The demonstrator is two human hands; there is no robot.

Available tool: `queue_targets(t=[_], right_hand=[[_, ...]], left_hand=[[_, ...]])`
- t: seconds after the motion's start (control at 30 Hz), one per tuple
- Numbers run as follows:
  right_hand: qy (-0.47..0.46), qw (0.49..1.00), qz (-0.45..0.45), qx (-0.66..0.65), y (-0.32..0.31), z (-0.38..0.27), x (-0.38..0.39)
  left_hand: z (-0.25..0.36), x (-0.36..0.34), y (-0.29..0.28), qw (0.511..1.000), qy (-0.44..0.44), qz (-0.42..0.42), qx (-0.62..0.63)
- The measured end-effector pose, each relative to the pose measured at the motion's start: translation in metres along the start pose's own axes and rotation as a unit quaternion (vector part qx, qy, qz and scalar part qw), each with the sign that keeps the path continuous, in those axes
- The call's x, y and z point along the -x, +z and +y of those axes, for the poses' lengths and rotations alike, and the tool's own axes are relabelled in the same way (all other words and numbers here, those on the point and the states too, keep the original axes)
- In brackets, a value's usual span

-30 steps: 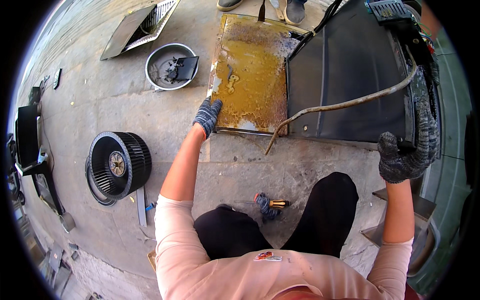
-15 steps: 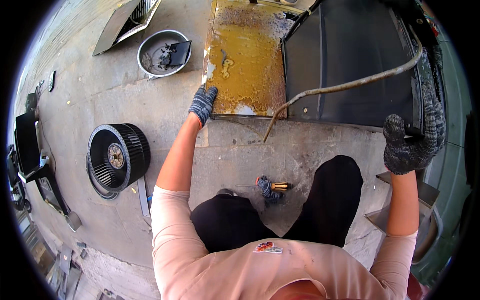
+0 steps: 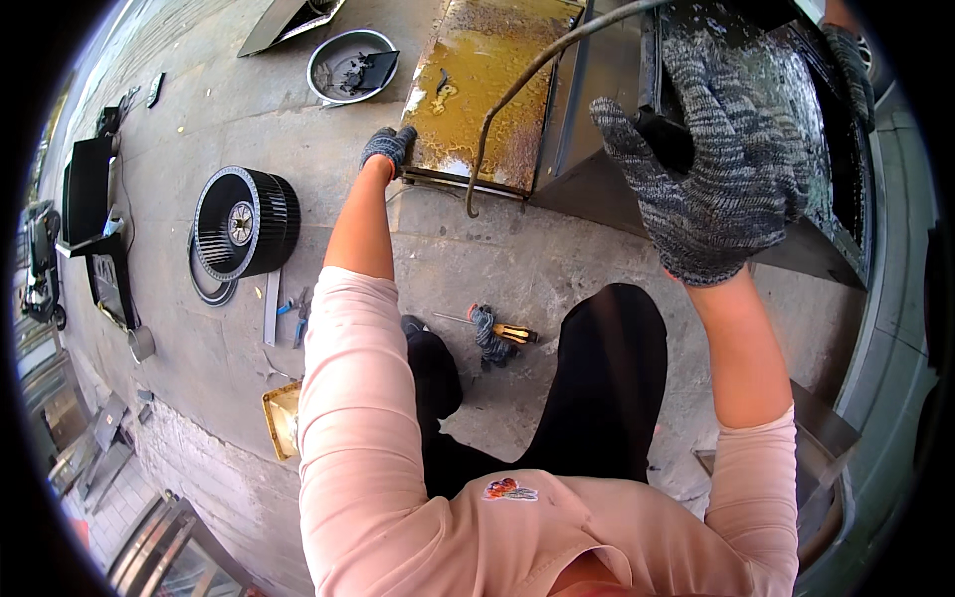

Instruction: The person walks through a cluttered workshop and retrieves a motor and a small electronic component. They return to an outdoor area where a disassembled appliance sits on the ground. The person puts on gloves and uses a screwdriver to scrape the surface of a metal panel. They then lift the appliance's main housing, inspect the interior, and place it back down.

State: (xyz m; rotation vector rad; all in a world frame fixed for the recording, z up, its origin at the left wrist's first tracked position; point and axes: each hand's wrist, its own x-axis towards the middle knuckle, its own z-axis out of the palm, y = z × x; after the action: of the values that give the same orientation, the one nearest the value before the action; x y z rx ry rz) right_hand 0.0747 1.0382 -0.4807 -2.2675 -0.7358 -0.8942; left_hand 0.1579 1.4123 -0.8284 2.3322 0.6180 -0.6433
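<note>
A large range hood lies on the ground ahead, with a panel [image 3: 482,95] coated in yellow-brown grease on its left and dark metal on its right. My left hand [image 3: 389,147], in a grey knit glove, is closed at that panel's near left corner. Large and close, my gloved right hand [image 3: 711,169] is raised over the hood's right part, thumb apart and fingers stretched; whether its palm presses on the metal is hidden. A grey hose [image 3: 527,80] curves across the hood between my hands. At the far right, another person's gloved hand [image 3: 851,75] is at the hood's edge.
Left on the concrete stand a black blower wheel [image 3: 247,224] and a metal bowl [image 3: 352,40] with dark parts. Pliers [image 3: 301,318] and a beige tray [image 3: 282,423] lie by my left arm. A screwdriver [image 3: 515,333] rests with a bunched glove by my knees.
My right hand has come up and left from the hood's right edge, its fingers now stretched. The hose has shifted left, and the hood's wet, shiny right part and another person's hand now show.
</note>
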Motion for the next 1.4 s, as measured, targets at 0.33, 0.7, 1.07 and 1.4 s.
queue_targets(t=[0.33, 0.7, 1.07, 1.4], right_hand=[[-0.065, 0.995, -0.018, 0.067, 0.004, -0.006, -0.002], [-0.074, 0.973, -0.016, 0.22, 0.005, -0.056, -0.032], [-0.063, 0.961, -0.034, 0.266, 0.014, -0.058, -0.038], [-0.042, 0.958, -0.018, 0.283, 0.019, -0.055, -0.016]], left_hand=[[0.011, 0.04, -0.008, 0.93, -0.074, -0.118, 0.339], [-0.042, -0.06, 0.042, 0.942, -0.002, -0.076, 0.327], [-0.035, -0.038, 0.037, 0.884, -0.04, -0.183, 0.428], [-0.029, -0.025, 0.049, 0.906, 0.04, -0.135, 0.399]])
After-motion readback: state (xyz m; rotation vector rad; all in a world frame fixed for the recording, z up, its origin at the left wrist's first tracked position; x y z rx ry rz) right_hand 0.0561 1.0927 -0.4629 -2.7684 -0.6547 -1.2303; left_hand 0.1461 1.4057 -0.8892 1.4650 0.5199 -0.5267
